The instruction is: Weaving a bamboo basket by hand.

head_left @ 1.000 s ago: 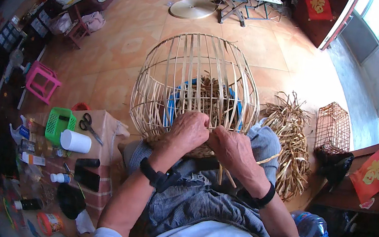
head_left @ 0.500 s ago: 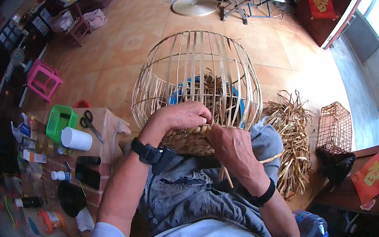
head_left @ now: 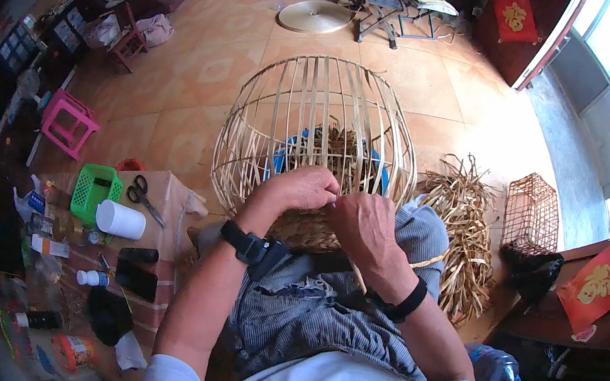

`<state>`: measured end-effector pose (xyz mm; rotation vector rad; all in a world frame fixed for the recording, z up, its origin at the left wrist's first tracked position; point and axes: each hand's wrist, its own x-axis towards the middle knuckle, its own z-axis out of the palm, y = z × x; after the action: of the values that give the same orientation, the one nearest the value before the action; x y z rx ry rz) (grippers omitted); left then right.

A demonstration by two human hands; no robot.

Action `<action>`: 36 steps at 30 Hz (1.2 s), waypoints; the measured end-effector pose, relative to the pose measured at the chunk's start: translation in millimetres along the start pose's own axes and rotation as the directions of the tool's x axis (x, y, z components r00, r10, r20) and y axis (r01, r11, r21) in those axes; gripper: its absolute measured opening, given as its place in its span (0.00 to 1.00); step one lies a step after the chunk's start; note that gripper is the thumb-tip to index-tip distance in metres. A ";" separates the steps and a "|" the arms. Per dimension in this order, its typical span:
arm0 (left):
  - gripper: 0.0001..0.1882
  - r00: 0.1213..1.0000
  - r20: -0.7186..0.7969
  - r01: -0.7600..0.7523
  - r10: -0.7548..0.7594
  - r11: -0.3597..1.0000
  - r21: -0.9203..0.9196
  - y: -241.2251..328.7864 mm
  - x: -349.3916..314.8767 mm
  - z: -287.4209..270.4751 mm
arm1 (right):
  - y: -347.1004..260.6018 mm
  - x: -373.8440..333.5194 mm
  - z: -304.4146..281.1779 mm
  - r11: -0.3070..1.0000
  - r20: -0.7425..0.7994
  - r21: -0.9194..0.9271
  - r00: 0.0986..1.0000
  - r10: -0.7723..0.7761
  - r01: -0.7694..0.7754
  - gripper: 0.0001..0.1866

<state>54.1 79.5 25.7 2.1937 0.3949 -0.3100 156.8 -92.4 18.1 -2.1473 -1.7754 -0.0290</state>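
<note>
A half-woven basket rests against my lap, its woven band of dried leaf close to me and its bare pale ribs flaring away. My left hand is closed, fingertips pinched at the edge of the weave among the ribs. Right beside it, my right hand is curled shut on a dried-leaf strand, whose end sticks out below the fist. Another length of strand shows to the right of that hand. The knuckles hide both fingertips and the spot they work on.
Loose dried leaves lie in a heap at the right, by a wire basket. On the left a cloth-covered table holds scissors, a green basket and a white roll. A blue tub stands behind the ribs.
My right hand has turned and shifted left, its fingers now touching or nearly touching the left fingertips. The woven edge between the hands is more covered. My left hand stays almost in place.
</note>
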 end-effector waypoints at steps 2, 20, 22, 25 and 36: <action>0.12 0.993 0.004 0.116 -0.115 0.992 -0.040 -2.0 4.9 4.1 | 2.5 -2.5 -8.1 0.998 0.009 0.040 0.999 0.043 -0.043 0.07; 0.13 0.983 -0.044 0.177 -0.177 0.984 -0.022 -7.3 14.7 3.4 | 11.0 -17.0 18.8 0.958 -0.165 0.254 0.982 -0.095 0.135 0.15; 0.12 0.967 -0.056 0.248 -0.247 0.969 0.011 2.4 16.0 3.7 | 10.4 -20.2 19.4 0.967 -0.164 0.205 0.979 -0.118 0.151 0.15; 0.10 0.942 -0.051 0.331 -0.331 0.944 -0.016 15.0 14.9 1.5 | 8.8 -26.2 8.8 0.961 -0.143 0.184 0.973 -0.180 0.205 0.17; 0.14 0.966 -0.142 0.228 -0.215 0.970 0.083 10.6 9.3 8.9 | -4.3 -42.5 -2.5 0.976 -0.047 0.191 0.994 -0.096 0.103 0.22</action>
<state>66.0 67.9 24.7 2.2775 0.7158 -0.3120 144.2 -132.7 11.4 -1.9094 -1.7844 0.0746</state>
